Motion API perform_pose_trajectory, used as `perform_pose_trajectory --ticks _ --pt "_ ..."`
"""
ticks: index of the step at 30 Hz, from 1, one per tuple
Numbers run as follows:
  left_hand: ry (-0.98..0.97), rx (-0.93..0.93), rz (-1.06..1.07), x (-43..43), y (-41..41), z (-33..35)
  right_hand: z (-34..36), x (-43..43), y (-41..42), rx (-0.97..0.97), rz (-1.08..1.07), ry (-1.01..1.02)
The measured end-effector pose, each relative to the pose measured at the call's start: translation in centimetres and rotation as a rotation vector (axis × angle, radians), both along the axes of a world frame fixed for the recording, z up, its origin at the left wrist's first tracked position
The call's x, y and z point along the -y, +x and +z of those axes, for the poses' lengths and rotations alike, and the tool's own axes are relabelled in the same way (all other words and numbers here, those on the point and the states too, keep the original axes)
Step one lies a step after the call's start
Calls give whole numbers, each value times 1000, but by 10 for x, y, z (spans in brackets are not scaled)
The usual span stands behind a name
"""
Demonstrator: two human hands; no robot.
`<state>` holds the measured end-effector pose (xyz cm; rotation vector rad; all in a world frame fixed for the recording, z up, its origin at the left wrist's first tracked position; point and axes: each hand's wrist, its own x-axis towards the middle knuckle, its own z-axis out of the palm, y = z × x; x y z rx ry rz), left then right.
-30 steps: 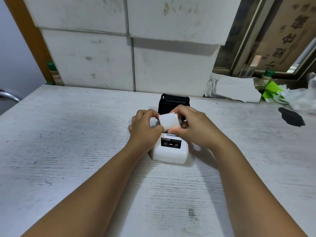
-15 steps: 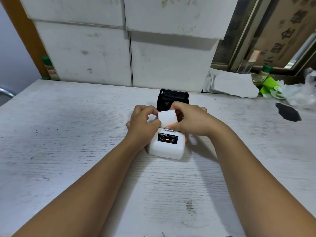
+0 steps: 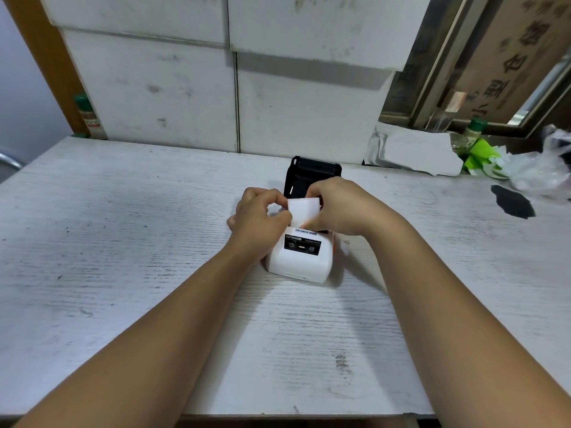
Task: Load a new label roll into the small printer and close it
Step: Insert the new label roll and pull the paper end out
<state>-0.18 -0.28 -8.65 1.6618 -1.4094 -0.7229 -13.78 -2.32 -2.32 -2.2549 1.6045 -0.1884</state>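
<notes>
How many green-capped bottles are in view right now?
2. One green-capped bottle stands at the table's far-left corner against the wall; the other is far right by the window ledge. Clutter there may hide more.

From here the hands cover the printer's (image 3: pixel 298 261) open bay, so whether the label roll (image 3: pixel 303 212) sits inside it cannot be told. The small print on its black panel is unreadable. The worktop's (image 3: pixel 123 242) sides run out of view.
</notes>
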Motion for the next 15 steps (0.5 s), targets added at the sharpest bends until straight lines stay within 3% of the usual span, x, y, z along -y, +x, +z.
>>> perform_pose_trajectory --ticks 6,15 --pt "12 -2 -9 0 0 -1 2 1 0 -50 -34 56" --pt "38 9 -17 -1 0 1 -9 1 -11 201 -75 137"
